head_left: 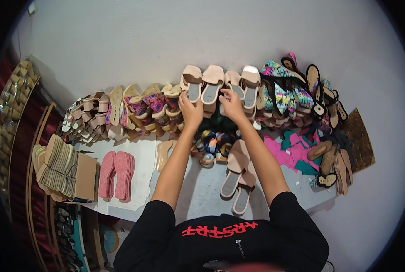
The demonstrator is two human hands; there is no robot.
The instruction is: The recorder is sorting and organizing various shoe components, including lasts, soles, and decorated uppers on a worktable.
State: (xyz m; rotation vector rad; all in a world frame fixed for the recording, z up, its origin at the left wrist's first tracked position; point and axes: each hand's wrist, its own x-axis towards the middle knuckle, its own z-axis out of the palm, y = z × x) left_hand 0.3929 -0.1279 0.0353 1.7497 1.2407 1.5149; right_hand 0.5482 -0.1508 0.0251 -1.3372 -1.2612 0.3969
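Note:
Two beige slide sandals with grey insoles lie side by side on top of a stack against the wall. My left hand (191, 110) grips the heel of the left slide sandal (193, 90), fingers along its outer edge and thumb near the heel. From the other side, my right hand (232, 104) has its fingers curled at the edge of the second slide sandal (211, 90); part of that contact is hidden. Just right of them rest two more slide sandals (250, 86), one with a shiny strap. On the table between my forearms lies a loose pair of beige slides (238, 177).
Floral wedge sandals (286, 97) pile up at the right, other wedges (141, 104) at the left. Pink fabric scraps (291, 152) and brown soles lie right. Pink insoles (116, 174) and a tied insole bundle (57, 167) stand left on the grey table (191, 199).

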